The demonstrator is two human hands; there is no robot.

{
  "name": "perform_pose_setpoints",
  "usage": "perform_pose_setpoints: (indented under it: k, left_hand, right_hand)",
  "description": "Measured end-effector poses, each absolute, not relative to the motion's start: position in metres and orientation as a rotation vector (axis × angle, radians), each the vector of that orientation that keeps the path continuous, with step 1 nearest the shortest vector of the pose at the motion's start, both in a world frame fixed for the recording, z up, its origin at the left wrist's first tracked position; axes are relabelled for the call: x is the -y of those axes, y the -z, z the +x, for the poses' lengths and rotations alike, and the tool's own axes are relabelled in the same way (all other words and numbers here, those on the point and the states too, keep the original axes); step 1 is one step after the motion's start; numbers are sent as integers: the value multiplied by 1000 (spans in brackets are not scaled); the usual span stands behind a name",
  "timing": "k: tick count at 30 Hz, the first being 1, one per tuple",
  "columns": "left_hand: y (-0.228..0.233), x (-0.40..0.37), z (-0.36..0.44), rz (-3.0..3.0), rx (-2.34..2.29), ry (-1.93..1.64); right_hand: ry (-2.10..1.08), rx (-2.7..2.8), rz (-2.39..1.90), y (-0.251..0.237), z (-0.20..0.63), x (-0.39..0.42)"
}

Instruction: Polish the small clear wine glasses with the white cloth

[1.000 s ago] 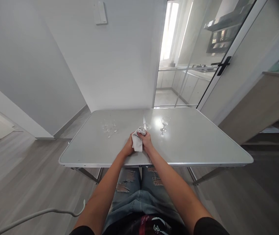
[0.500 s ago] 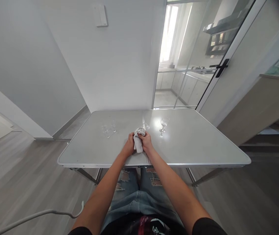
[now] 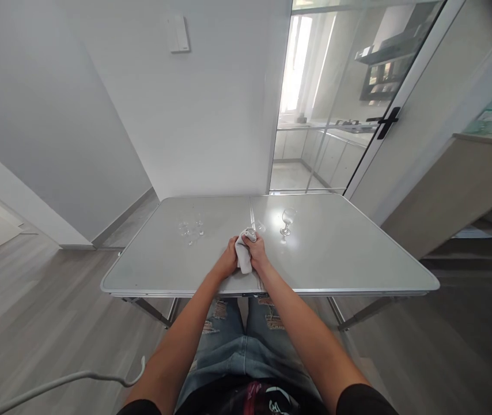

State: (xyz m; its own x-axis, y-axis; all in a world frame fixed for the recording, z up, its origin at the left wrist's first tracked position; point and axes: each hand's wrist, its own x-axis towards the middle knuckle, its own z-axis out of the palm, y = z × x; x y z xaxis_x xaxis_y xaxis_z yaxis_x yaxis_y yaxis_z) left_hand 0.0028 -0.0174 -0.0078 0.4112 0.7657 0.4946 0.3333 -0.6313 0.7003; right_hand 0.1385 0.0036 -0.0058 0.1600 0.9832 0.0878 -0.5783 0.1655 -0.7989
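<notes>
Over the middle of the table my left hand (image 3: 229,257) is closed on the left side of a white cloth (image 3: 244,259). My right hand (image 3: 256,251) grips the same cloth from the right, fingers curled at its top. A clear glass rim (image 3: 250,233) shows at the top of the cloth, between the hands; most of that glass is hidden. Just beyond the right hand is another clear glass shape (image 3: 260,226), too faint to tell whether it is a separate piece. A stemmed wine glass (image 3: 288,221) stands upright to the right, touched by neither hand.
Several small clear glass pieces (image 3: 191,227) lie on the left half of the folding table (image 3: 349,248). A wall (image 3: 215,127) rises behind it, with a glass door (image 3: 310,132) at the right. A grey hooked cable (image 3: 86,374) is at lower left.
Both hands and the cloth stay in nearly the same place, shifted slightly lower in view. The camera has tilted a little; the glasses on the table have not moved.
</notes>
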Motion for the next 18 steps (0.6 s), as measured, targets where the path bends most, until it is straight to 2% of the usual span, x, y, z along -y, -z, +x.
perform_pose_setpoints:
  k: [12, 18]
  left_hand:
    - [5, 20, 3, 2109, -1044, -1230]
    - [4, 20, -1, 2060, -1069, -1201]
  right_hand:
    - [-1322, 832, -632, 1, 137, 0]
    - [-1257, 889, -681, 4, 140, -2]
